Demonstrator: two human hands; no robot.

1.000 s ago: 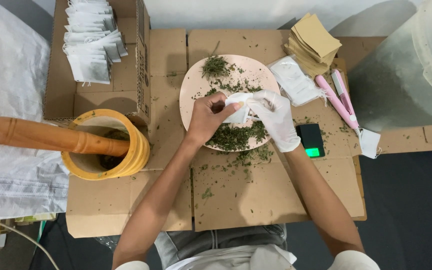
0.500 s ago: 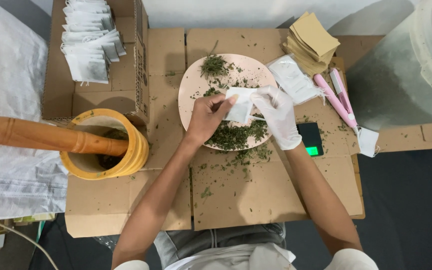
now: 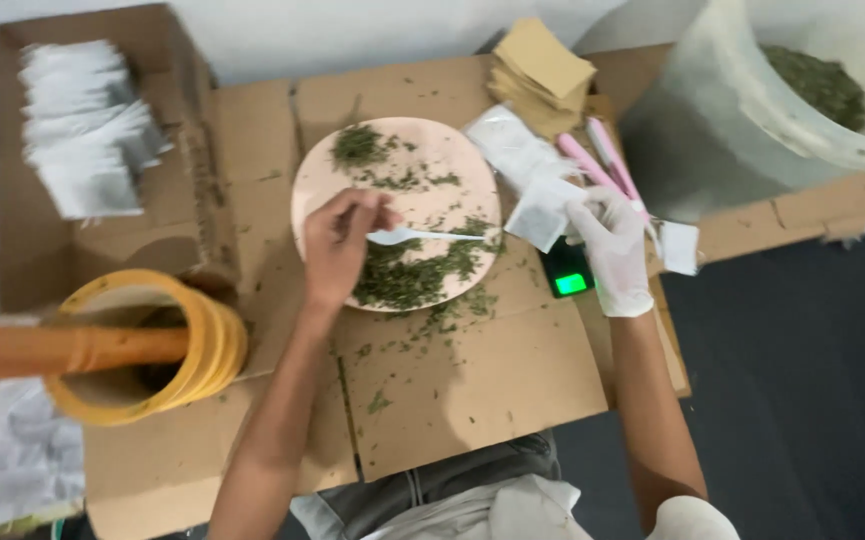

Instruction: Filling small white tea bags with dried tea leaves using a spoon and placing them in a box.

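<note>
Sachet [image 3: 540, 213] in gloved R hand [image 3: 613, 248]; spoon [image 3: 422, 236] in L hand [image 3: 339, 243].

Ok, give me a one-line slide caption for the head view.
Left hand holds a white spoon over a herb-strewn plate; gloved right hand holds a filter bag.

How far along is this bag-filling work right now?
Done: a stack of white filled bags sits in the cardboard box. In hand: the gloved right hand holds one white bag over the small scale; the bare left hand holds a white spoon over the plate. Left: crushed green leaves on the plate, more in the tub.
</note>
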